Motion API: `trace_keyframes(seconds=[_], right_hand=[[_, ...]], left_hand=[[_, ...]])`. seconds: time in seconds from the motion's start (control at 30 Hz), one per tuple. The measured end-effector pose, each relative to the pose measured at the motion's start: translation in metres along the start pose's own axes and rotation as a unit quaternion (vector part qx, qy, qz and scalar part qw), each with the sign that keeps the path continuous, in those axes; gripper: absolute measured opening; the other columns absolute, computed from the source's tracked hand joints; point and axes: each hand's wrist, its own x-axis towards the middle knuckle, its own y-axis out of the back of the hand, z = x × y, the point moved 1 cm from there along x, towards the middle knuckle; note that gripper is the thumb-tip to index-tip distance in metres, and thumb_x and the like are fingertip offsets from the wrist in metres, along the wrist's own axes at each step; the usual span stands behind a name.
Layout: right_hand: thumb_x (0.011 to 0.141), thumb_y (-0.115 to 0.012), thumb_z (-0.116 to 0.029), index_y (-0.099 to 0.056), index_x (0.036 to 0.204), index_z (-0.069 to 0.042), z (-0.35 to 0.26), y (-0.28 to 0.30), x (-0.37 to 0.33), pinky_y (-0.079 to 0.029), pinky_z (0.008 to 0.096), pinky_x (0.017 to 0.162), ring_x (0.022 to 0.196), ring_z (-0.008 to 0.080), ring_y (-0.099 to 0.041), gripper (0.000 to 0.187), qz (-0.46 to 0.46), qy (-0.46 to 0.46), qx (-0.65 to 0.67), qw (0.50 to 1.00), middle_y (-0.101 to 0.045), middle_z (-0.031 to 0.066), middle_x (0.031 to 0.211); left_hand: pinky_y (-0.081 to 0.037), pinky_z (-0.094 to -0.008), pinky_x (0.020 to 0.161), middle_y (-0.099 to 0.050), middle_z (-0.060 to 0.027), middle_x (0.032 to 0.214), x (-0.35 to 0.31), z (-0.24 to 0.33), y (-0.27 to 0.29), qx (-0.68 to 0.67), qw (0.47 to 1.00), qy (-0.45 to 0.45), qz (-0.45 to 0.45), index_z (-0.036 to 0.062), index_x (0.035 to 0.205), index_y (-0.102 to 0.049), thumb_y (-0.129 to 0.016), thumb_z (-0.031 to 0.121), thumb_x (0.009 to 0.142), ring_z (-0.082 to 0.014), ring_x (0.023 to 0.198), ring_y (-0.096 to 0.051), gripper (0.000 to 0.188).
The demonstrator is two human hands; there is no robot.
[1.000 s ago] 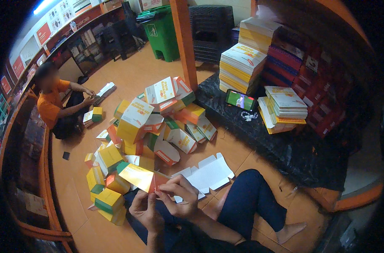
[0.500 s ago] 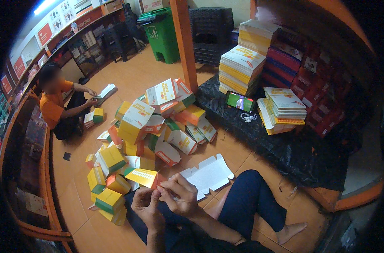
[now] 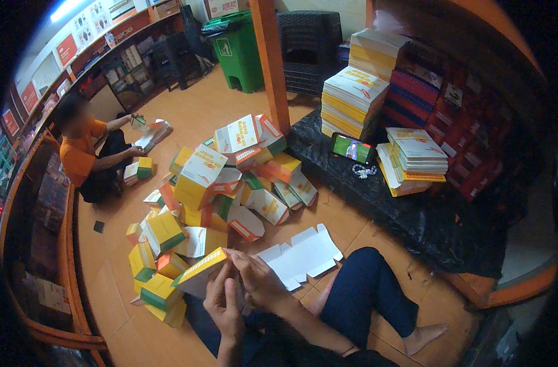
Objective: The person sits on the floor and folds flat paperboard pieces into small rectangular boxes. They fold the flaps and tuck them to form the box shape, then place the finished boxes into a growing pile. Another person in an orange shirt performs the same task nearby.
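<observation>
Between my two hands is a small yellow, white and green cardboard box [image 3: 200,270], tilted, with its near end covered by my fingers. My left hand [image 3: 225,309] is closed at the near end of the box, thumb raised along it. My right hand [image 3: 258,284] bends its fingers over the upper corner of the same end; the fingertips are partly hidden. Just beyond my right hand, a flat unfolded carton blank [image 3: 306,255] lies white side up on the floor. Left of the held box and beyond it sits a heap of folded boxes [image 3: 199,174].
Stacks of flat cartons [image 3: 355,92] and a shorter stack [image 3: 416,153] rest on a black plastic sheet [image 3: 407,226], beside a propped phone [image 3: 351,148]. An orange post [image 3: 269,67] and a green bin [image 3: 237,55] stand behind. A co-worker [image 3: 80,150] sits at the left.
The held box has turned, now showing a white side, and my hands have shifted with it. The co-worker has lifted one hand with a piece of card.
</observation>
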Motion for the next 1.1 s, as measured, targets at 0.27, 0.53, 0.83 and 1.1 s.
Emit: trace_keyframes(seconds=[0.27, 0.53, 0.83, 1.1], right_hand=[[0.098, -0.057, -0.003, -0.037, 0.141, -0.001, -0.010, 0.024, 0.006, -0.049, 0.0380, 0.103, 0.126, 0.0277, -0.058, 0.048, -0.051, -0.184, 0.251, 0.949, -0.054, 0.0174, 0.136], [0.095, -0.067, -0.006, -0.062, 0.112, 0.001, -0.023, 0.023, 0.005, -0.059, 0.0263, 0.075, 0.086, 0.0135, -0.068, 0.020, 0.110, -0.286, 0.218, 0.927, -0.068, 0.0078, 0.091], [0.073, -0.077, 0.006, -0.072, 0.111, -0.007, -0.025, 0.027, 0.012, -0.055, 0.0361, 0.074, 0.083, 0.0264, -0.065, 0.041, 0.018, -0.054, 0.094, 0.994, -0.068, 0.0093, 0.092], [0.071, -0.074, 0.008, -0.067, 0.118, -0.006, -0.021, 0.012, 0.009, -0.055, 0.0377, 0.075, 0.085, 0.0309, -0.064, 0.050, 0.001, -0.027, 0.053, 0.998, -0.067, 0.0101, 0.092]], left_hand=[[-0.002, -0.0537, 0.123, -0.051, -0.0162, 0.142, 0.006, -0.027, 0.015, 0.265, 0.926, -0.239, -0.120, 0.0073, 0.143, -0.050, -0.092, 0.046, 0.061, -0.0410, 0.147, -0.029, 0.100], [-0.056, -0.0379, 0.082, -0.071, -0.0136, 0.104, -0.001, -0.033, 0.022, 0.215, 0.919, -0.328, 0.026, 0.0048, 0.099, -0.069, -0.081, 0.003, 0.073, -0.0297, 0.091, -0.069, 0.029], [-0.054, -0.0338, 0.088, -0.066, -0.0073, 0.106, 0.000, -0.071, 0.029, -0.080, 0.983, 0.109, 0.121, 0.0026, 0.113, -0.062, -0.068, 0.003, 0.089, -0.0206, 0.094, -0.064, 0.025], [-0.054, -0.0343, 0.090, -0.061, -0.0105, 0.118, -0.003, -0.051, 0.024, -0.166, 0.975, 0.112, 0.093, -0.0004, 0.126, -0.054, -0.066, 0.021, 0.096, -0.0192, 0.103, -0.063, 0.038]])
